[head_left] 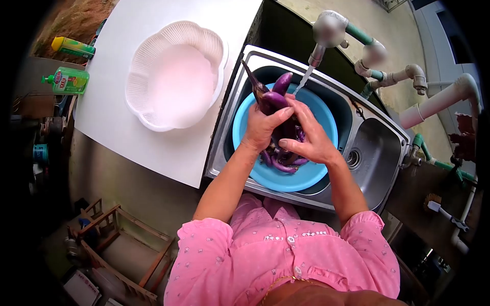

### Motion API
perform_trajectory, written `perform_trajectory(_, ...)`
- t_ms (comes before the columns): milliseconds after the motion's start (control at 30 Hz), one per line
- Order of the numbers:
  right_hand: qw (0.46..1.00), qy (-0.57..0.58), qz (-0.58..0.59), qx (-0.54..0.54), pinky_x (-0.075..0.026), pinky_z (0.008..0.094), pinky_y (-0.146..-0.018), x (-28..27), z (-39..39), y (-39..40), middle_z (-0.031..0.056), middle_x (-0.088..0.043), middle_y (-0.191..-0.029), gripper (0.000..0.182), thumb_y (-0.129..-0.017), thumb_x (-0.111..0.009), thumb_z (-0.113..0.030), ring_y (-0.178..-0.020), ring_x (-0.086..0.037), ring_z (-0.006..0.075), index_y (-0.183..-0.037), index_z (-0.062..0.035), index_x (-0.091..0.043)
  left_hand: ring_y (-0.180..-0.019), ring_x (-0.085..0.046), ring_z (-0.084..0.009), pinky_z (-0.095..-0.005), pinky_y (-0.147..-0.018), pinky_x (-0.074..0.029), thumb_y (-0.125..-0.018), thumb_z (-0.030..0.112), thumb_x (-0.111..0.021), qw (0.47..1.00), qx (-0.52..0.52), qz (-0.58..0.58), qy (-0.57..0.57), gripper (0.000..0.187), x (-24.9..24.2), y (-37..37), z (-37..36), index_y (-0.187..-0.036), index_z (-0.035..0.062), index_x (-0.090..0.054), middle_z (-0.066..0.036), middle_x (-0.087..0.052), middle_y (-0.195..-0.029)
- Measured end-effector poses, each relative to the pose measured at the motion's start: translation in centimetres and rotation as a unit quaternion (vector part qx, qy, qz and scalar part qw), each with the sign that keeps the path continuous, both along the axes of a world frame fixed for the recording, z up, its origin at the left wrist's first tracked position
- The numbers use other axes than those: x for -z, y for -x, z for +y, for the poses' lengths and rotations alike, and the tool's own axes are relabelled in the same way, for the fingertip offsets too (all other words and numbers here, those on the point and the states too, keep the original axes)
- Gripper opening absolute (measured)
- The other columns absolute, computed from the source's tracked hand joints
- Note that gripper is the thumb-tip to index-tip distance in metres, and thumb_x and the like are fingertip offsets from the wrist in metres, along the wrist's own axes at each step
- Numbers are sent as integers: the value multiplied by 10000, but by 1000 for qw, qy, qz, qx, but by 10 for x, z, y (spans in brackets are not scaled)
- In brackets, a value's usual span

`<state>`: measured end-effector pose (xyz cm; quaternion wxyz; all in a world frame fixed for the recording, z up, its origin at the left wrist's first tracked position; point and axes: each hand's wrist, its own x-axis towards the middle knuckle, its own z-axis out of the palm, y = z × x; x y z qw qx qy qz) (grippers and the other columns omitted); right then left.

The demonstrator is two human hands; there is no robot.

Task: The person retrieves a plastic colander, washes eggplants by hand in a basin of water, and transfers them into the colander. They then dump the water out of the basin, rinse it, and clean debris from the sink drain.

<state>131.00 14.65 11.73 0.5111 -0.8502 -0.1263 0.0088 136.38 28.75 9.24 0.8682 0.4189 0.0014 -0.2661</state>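
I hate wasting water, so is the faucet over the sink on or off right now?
On: a stream of water shows below the faucet, falling toward the blue basin.

Basin (286, 181) in large sink compartment (344, 115), eggplants (284, 166) in it; from basin, tap (317, 54) at 1 o'clock, small compartment (376, 166) at 3, brush (434, 206) farther out at 4. Basket (148, 61) on tabletop (153, 153) at 10 o'clock, pump bottle (71, 80) and capped bottle (75, 48) beyond it by the tabletop's outer edge. Wooden frame (125, 250) at 8 o'clock.
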Motion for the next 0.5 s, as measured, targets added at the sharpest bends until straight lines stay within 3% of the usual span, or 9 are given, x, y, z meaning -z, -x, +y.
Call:
perform_trajectory(67,942,-309,87,95,-347,341,-950,-2,-16,-5,132,-451,-1258,644,-726,-647,-264,-1158,-434,248,-1266,-9,-405,-789,-632,-201,-304,-772,-492,-736,100,-673,999,-24,0,39,365,-30,-25,20,-1059,9,-530,-99,-610,-937)
perform_trajectory(133,910,-342,87,216,-367,313,-912,29,-51,-14,73,-543,-1139,488,-750,-631,-231,-1067,-494,194,-1163,-7,-499,-803,-639,-243,-356,-730,-527,-758,111,-632,997,-45,-39,48,402,-68,-55,54,-1109,3,-467,-94,-621,-877)
perform_trajectory(200,915,-201,197,288,-379,338,-909,103,-72,-13,71,-595,-1027,400,-739,-631,-193,-995,-542,236,-1093,-29,-542,-788,-645,-261,-367,-728,-535,-774,183,-636,993,-61,-84,-53,358,-88,-92,97,-1063,13,-510,-97,-629,-846)
perform_trajectory(267,960,128,160,189,-381,381,-917,157,-73,1,112,-570,-1059,448,-711,-649,-197,-1033,-518,285,-1126,-77,-532,-730,-649,-262,-353,-662,-549,-764,229,-670,989,-52,-39,-131,331,-92,-131,133,-993,17,-558,-98,-629,-831)
perform_trajectory(300,960,125,163,188,-381,381,-917,180,-70,4,112,-570,-1059,448,-711,-649,-197,-1033,-518,285,-1126,-77,-532,-703,-650,-265,-349,-627,-551,-759,255,-680,982,-45,3,-182,352,-87,-149,147,-988,16,-558,-101,-624,-810)
perform_trajectory(367,926,346,42,147,-385,422,-904,216,-63,1,141,-530,-1120,491,-676,-682,-232,-1079,-474,319,-1128,-118,-526,-697,-639,-246,-345,-618,-548,-731,307,-707,954,-41,32,-295,414,-65,-176,167,-970,5,-556,-109,-614,-811)
perform_trajectory(433,927,340,114,111,-387,424,-895,222,-57,-14,137,-511,-1147,498,-678,-687,-237,-1105,-454,310,-1129,-112,-518,-691,-616,-211,-344,-636,-530,-696,369,-730,905,-31,46,-423,536,-34,-194,183,-1017,-18,-543,-124,-607,-877)
perform_trajectory(467,921,336,185,74,-389,426,-886,225,-54,-21,133,-493,-1174,504,-681,-691,-242,-1132,-433,301,-1130,-106,-509,-777,-603,-217,-345,-731,-493,-702,422,-707,874,-38,28,-484,593,-10,-204,197,-1057,-21,-535,-129,-601,-940)
perform_trajectory(500,879,416,225,61,-408,428,-847,232,-53,-26,145,-552,-1112,435,-725,-658,-307,-1060,-507,301,-1088,-94,-548,-850,-588,-228,-340,-783,-465,-705,438,-695,825,-38,8,-564,626,-4,-206,202,-1080,-33,-528,-141,-591,-987)
